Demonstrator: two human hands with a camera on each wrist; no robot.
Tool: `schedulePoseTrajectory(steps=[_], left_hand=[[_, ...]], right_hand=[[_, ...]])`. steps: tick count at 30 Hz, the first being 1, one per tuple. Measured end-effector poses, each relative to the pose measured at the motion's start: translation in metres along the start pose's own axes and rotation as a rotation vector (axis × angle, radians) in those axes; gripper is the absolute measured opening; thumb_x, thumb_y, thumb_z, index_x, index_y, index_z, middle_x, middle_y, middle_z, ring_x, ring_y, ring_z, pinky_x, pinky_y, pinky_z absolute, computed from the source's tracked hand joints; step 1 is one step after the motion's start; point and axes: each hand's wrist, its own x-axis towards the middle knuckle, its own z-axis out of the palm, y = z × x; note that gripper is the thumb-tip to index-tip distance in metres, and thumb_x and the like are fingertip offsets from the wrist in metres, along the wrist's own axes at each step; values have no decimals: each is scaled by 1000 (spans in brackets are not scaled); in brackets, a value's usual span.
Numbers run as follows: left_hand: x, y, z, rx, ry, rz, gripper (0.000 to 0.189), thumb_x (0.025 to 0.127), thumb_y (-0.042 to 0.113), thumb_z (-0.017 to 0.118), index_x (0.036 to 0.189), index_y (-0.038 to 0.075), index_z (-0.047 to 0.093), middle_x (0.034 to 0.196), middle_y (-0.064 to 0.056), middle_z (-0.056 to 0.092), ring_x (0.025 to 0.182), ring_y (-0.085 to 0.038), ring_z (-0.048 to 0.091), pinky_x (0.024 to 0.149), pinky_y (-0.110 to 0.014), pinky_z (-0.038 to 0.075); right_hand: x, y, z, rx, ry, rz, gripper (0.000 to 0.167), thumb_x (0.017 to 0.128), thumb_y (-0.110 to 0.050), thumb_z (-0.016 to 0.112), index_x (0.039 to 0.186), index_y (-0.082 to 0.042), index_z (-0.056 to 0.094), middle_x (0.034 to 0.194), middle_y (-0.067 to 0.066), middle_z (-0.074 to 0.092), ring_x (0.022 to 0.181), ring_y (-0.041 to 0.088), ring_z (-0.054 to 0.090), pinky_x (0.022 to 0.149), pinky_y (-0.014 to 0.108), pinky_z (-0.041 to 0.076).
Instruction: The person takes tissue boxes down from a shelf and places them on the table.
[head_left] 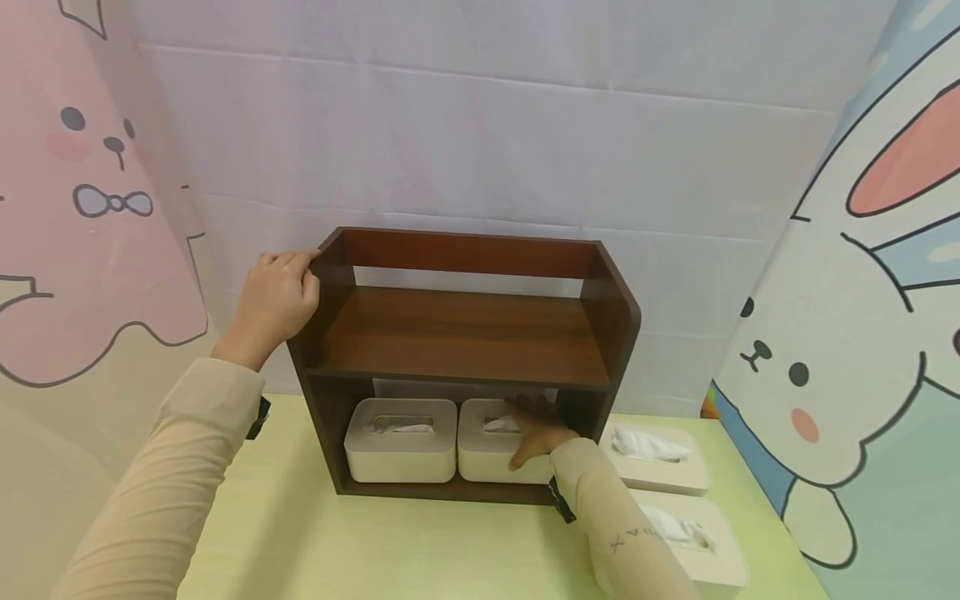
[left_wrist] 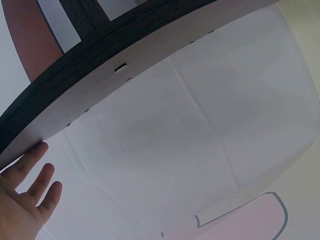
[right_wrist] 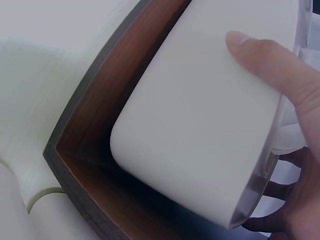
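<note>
A brown wooden two-tier shelf (head_left: 465,333) stands against the sheet. At its upper left side panel is my left hand (head_left: 277,296); the left wrist view shows the hand's (left_wrist: 25,205) fingers spread, one touching the panel's edge. On the lower tier sit two white tissue boxes side by side, the left tissue box (head_left: 401,465) and the right tissue box (head_left: 487,467). My right hand (head_left: 542,429) grips the right one, thumb on its front face, fingers over the top. The right wrist view shows this tissue box (right_wrist: 200,100) close up, with the fingertips partly hidden.
To the shelf's right, a tissue box (head_left: 686,475) and a nearer tissue box (head_left: 727,567) lie on the pale green table (head_left: 390,550), tissues poking out. A white sheet (head_left: 480,150) hangs behind. Cartoon-printed curtains (head_left: 885,400) flank both sides.
</note>
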Motion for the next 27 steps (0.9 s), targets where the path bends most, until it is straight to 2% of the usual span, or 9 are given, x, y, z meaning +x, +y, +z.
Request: schedulePoseTrajectory(steps=[4,11,21,27], left_hand=[[0,-2,1,1,0,5,42,87,10,32,118,-5,56,117,-26,58,103,-46,47,89,-56,37],[0,-2,-1,1,-2,6,42,87,10,31,118,-5,56,116,-26,58,102,-46,48,89,-56,37],[0,-3,-1,-18,4,9,41,87,9,32,117,-6,56,116,-26,58,102,-46,48,90,-55,37],[0,-3,-2,-23,-12,-3,41,87,10,32,118,-5,55,118,-26,57,103,-47,46,88,-58,37]], right_hand=[[-3,-2,-1,17,4,11,114,54,-45,84,145,-12,24,150,15,23,137,40,18,110,56,17],[-11,-7,-6,40,41,14,114,53,-43,85,144,-9,26,148,16,27,134,42,23,108,56,19],[-26,-15,-13,-16,103,16,116,48,-46,85,142,-8,30,145,18,32,130,42,30,105,56,26],[-37,-19,-12,-94,177,-27,116,44,-50,85,139,-8,34,139,16,41,118,39,41,98,52,34]])
